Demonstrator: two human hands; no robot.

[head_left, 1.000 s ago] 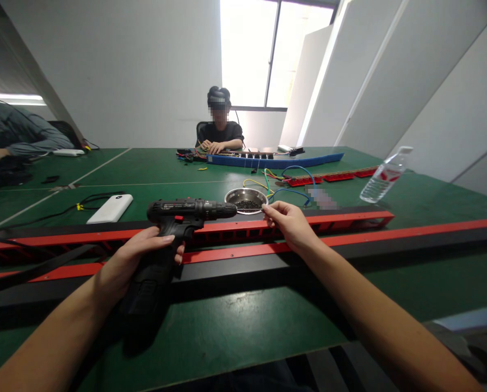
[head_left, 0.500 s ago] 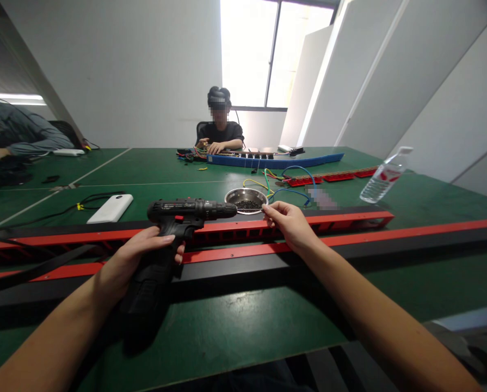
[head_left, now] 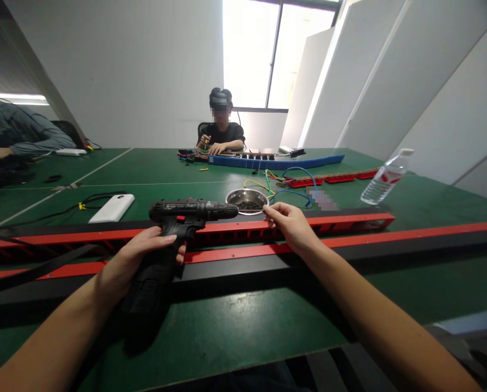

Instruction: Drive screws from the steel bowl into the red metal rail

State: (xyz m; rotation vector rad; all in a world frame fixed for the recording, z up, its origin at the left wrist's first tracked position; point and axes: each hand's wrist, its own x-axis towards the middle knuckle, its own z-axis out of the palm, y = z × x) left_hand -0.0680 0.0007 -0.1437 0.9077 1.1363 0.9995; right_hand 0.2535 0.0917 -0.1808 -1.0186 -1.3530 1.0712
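My left hand [head_left: 139, 258] grips the black drill [head_left: 173, 228] over the red and black rail [head_left: 243, 247] near the table's front edge. My right hand [head_left: 290, 226] pinches something tiny by the screw bowl [head_left: 246, 200]; I should seat it squarely on the tip.

Black drill [head_left: 178, 218], red-and-black strips [head_left: 349, 234], green table [head_left: 235, 321].

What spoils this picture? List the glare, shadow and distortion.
Head view: the window behind the seated person is blown out white; the wide lens bows the red and black rail and slants the walls; the drill in the left hand throws a soft shadow on the green table; faces are pixelated.
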